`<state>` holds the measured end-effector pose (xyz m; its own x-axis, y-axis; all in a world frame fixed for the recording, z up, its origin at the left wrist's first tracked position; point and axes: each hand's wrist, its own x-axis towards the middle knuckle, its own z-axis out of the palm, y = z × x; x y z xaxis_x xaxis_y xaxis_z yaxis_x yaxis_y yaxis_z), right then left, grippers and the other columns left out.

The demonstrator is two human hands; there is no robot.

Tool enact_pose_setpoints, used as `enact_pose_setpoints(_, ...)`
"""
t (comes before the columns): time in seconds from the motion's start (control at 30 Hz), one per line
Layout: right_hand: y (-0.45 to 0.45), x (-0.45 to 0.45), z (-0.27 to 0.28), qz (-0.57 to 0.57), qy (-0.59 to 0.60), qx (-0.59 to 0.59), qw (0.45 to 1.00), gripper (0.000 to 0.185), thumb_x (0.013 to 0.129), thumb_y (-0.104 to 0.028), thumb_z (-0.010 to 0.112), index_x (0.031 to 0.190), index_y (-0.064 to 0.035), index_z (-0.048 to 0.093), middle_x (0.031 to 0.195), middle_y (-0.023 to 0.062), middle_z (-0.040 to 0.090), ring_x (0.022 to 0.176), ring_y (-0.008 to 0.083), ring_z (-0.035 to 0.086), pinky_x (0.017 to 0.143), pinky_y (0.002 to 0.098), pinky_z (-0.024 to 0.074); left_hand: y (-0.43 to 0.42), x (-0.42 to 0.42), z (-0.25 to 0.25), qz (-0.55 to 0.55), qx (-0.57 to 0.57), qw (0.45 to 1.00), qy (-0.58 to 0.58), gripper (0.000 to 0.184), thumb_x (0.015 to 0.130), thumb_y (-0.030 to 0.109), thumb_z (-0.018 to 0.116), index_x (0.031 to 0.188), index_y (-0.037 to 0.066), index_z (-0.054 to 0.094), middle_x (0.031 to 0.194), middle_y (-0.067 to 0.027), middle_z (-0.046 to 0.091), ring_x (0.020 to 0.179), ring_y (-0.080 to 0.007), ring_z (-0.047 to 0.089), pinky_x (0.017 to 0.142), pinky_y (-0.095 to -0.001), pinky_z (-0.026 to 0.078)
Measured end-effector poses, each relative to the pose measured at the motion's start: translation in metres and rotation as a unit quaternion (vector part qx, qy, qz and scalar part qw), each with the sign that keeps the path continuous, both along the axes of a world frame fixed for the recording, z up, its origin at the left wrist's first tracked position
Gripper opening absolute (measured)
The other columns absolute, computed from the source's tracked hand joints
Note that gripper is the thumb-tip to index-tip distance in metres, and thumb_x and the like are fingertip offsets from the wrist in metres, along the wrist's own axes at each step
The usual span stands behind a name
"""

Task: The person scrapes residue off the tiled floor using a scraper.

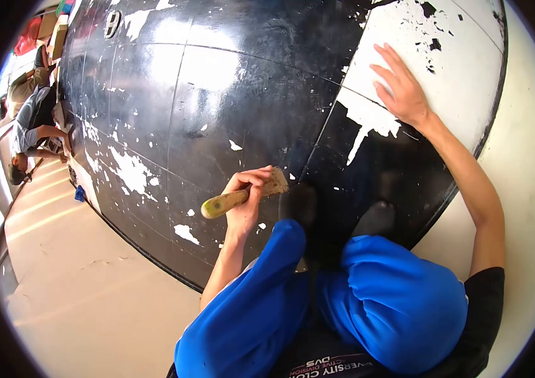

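Observation:
My left hand (246, 196) is wrapped around a scraper (225, 203) with a worn wooden handle. Its broad, stained end points right, over the black panelled surface (229, 126) where I sit. My right hand (402, 88) is stretched out with fingers spread over a white area (463, 94) bordering the black. No object shows in that hand, and whether the palm presses on the surface is hard to tell. Black flakes (435, 44) lie on the white beyond the fingertips. White patches (132, 171) break up the black elsewhere.
My blue-trousered legs (400, 302) and dark-socked feet (374, 219) are in front of me on the surface. At far left, another person (35, 129) bends at the surface's edge, with a second person (26, 88) beyond. A small blue item (79, 193) lies by the edge.

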<state>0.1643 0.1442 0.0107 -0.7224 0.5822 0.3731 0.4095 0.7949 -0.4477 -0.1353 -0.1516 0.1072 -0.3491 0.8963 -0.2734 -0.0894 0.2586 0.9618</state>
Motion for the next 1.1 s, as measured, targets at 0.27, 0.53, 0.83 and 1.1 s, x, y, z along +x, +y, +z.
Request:
enact_pose_setpoints(0.27,-0.136,-0.095,0.039,0.248,0.115,-0.322,0.906,0.041,0.077,-0.001,0.069,0.118,-0.0006,0.065,0.118,0.0192,0.067,0.114,0.0376,0.067,0.098,0.0444,0.0551,0.037,0.031,-0.001,-0.129,0.022,0.95,0.284,0.031,0.096,0.007,0.069,0.126,0.006,0.063,0.12,-0.0097,0.053,0.108,-0.0203,0.056,0.101,-0.0379,0.046)
enact_pose_setpoints(0.53,-0.15,-0.078,0.05,0.055,0.091,-0.403,0.909,0.019,0.077,0.001,0.07,0.096,-0.0013,0.067,0.094,0.0157,0.068,0.087,0.0367,0.069,0.078,0.0416,0.0568,0.063,0.053,0.008,-0.134,0.012,0.977,0.165,0.013,0.094,0.005,0.074,0.107,0.004,0.072,0.108,-0.0091,0.064,0.09,-0.0182,0.065,0.079,-0.0338,0.054)
enact_pose_setpoints(0.83,-0.111,-0.003,0.039,-0.136,0.114,-0.325,0.929,0.014,0.077,0.006,0.065,0.088,-0.0022,0.064,0.088,0.0129,0.067,0.086,0.0312,0.068,0.077,0.0373,0.0529,0.088,0.099,0.019,-0.242,0.099,0.946,0.193,0.028,0.086,0.008,0.079,0.113,0.006,0.073,0.124,-0.013,0.074,0.1,-0.0289,0.076,0.088,-0.0366,0.06)
enact_pose_setpoints(1.1,-0.125,-0.002,0.021,-0.222,0.158,-0.276,0.922,0.032,0.081,0.008,0.069,0.11,-0.0053,0.07,0.108,0.0111,0.071,0.097,0.0275,0.07,0.086,0.035,0.0556,0.088,0.108,0.014,-0.202,0.053,0.957,0.202,0.027,0.093,0.009,0.076,0.119,0.004,0.074,0.117,-0.016,0.077,0.108,-0.0206,0.075,0.093,-0.0335,0.058)
